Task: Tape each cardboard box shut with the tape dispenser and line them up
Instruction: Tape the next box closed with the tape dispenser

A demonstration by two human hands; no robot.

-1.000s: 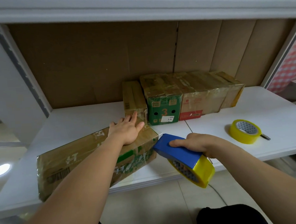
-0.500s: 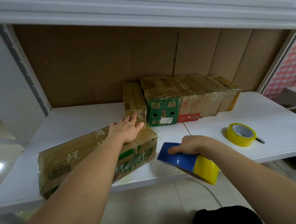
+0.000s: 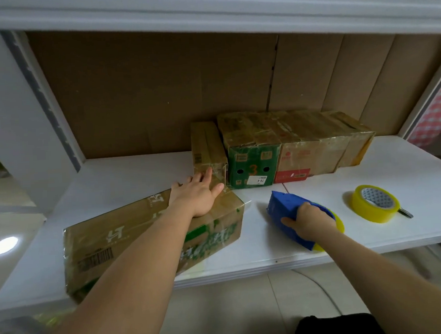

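A long brown cardboard box (image 3: 110, 240) with green print lies askew near the front edge of the white shelf (image 3: 127, 177). My left hand (image 3: 199, 194) rests flat on its right end, fingers straight. My right hand (image 3: 311, 220) grips the blue tape dispenser (image 3: 285, 212) with its yellow tape roll, down on the shelf just right of the box. A row of taped boxes stands against the back: a narrow brown box (image 3: 208, 147), a green box (image 3: 252, 162) marked 3, and brown boxes (image 3: 316, 148) to its right.
A spare roll of yellow tape (image 3: 375, 206) lies on the shelf at the right. Brown cardboard lines the shelf's back wall (image 3: 158, 93). An upper shelf (image 3: 204, 10) hangs overhead. Grey floor shows below the front edge.
My right hand has carried the dispenser from below the shelf's front edge up onto the shelf surface, right of the long box. My left hand stays on the box.
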